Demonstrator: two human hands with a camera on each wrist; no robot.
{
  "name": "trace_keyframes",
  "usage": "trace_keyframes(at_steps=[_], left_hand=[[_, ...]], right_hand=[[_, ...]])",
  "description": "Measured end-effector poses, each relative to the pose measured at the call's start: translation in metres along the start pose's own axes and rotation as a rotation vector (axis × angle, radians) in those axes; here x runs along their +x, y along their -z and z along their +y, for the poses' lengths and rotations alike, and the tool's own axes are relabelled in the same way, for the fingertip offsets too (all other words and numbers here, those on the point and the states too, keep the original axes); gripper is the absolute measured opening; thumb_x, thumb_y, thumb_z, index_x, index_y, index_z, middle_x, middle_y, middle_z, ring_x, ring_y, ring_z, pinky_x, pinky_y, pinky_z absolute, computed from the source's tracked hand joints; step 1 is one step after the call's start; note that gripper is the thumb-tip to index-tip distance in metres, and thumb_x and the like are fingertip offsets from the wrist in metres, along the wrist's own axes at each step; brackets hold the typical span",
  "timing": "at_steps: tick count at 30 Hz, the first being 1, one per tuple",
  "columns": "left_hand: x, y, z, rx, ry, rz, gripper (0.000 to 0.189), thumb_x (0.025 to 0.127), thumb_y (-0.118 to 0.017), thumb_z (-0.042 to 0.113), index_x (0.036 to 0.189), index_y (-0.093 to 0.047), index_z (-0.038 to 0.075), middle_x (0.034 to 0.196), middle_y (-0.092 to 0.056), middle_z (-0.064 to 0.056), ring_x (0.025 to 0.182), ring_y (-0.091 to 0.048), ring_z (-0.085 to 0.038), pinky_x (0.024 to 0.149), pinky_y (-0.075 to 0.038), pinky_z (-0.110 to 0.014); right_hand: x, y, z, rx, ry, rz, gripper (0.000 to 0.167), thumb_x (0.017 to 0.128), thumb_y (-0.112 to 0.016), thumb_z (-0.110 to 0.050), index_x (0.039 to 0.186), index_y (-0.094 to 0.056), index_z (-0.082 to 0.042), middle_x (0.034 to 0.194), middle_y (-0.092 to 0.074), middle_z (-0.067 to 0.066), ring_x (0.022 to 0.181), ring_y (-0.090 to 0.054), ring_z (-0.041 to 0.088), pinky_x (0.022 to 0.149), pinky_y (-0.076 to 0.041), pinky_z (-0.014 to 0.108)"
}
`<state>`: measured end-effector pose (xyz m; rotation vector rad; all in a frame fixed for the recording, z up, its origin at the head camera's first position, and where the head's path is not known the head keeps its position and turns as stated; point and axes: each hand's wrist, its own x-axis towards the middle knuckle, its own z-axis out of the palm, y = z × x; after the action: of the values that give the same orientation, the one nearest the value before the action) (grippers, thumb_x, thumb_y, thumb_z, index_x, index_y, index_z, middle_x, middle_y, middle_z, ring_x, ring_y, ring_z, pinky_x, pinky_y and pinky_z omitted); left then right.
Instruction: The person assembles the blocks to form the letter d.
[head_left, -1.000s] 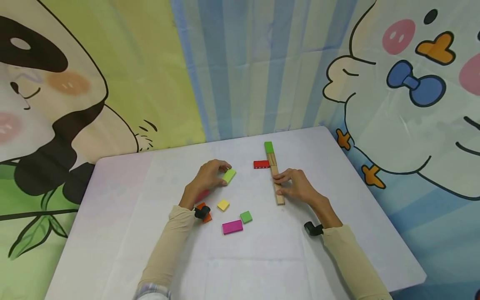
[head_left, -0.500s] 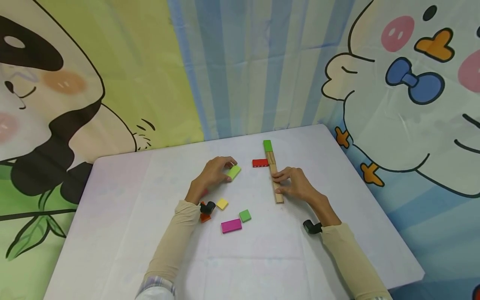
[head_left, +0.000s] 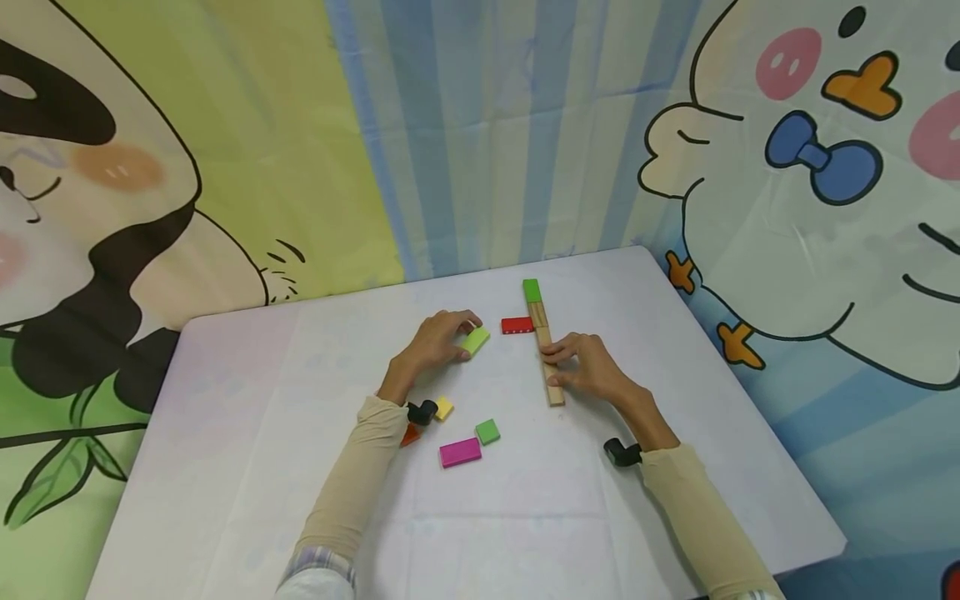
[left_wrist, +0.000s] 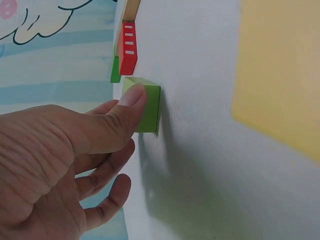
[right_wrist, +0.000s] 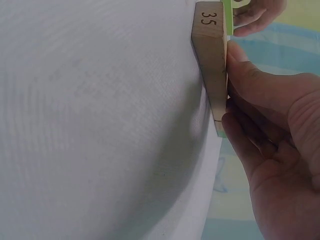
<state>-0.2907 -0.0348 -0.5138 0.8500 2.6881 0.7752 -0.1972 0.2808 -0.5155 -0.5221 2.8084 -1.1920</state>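
While a lime-green block (head_left: 476, 340) is pinched by the left hand (head_left: 437, 337) near a red block (head_left: 516, 326), a wooden row (head_left: 543, 335) on the white table (head_left: 525, 517) is touched by the right hand (head_left: 596, 367), thumb and fingers apart.

Orange block (head_left: 411, 435) partly hidden by black wrist camera (head_left: 422, 412), yellow square block (head_left: 446, 407) partly covered too, light-green rectangular block (left_wrist: 150, 112) partly behind left hand (left_wrist: 75, 145), panda print (head_left: 56, 92) cut off by head view's left edge

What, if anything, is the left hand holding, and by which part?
The lime block: the left hand pinches it, thumb on its near side; exact finger contact is hidden.
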Motion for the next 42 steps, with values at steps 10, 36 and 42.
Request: trace_keyframes(at_steps=[10, 36, 42], left_hand=[[0.005, -0.001, 0.006, 0.010, -0.009, 0.009, 0.056, 0.092, -0.089, 0.012, 0.143, -0.067, 0.013, 0.136, -0.076, -0.011, 0.129, -0.063, -0.032, 0.116, -0.044, -0.057], [0.011, -0.004, 0.010, 0.009, -0.024, 0.012, 0.056, 0.092, -0.089, 0.016, 0.143, -0.066, 0.013, 0.135, -0.075, -0.010, 0.128, -0.063, -0.032, 0.112, -0.045, -0.056], [0.011, -0.006, 0.011, 0.016, -0.033, 0.014, 0.055, 0.092, -0.089, 0.016, 0.142, -0.067, 0.013, 0.134, -0.076, -0.010, 0.128, -0.064, -0.032, 0.111, -0.046, -0.056]], right_hand=[[0.003, 0.000, -0.002, -0.011, -0.010, 0.004, 0.038, 0.080, -0.095, -0.001, 0.117, -0.083, 0.001, 0.134, -0.078, 0.015, 0.129, -0.069, 0.042, 0.116, -0.050, 0.061], [0.003, 0.000, -0.002, -0.019, -0.041, -0.015, 0.039, 0.082, -0.094, -0.001, 0.119, -0.082, 0.000, 0.136, -0.078, 0.012, 0.132, -0.067, 0.038, 0.118, -0.049, 0.058], [0.002, 0.001, -0.004, -0.033, -0.036, -0.014, 0.039, 0.082, -0.094, -0.001, 0.120, -0.082, 0.000, 0.136, -0.077, 0.013, 0.132, -0.067, 0.040, 0.118, -0.048, 0.061]])
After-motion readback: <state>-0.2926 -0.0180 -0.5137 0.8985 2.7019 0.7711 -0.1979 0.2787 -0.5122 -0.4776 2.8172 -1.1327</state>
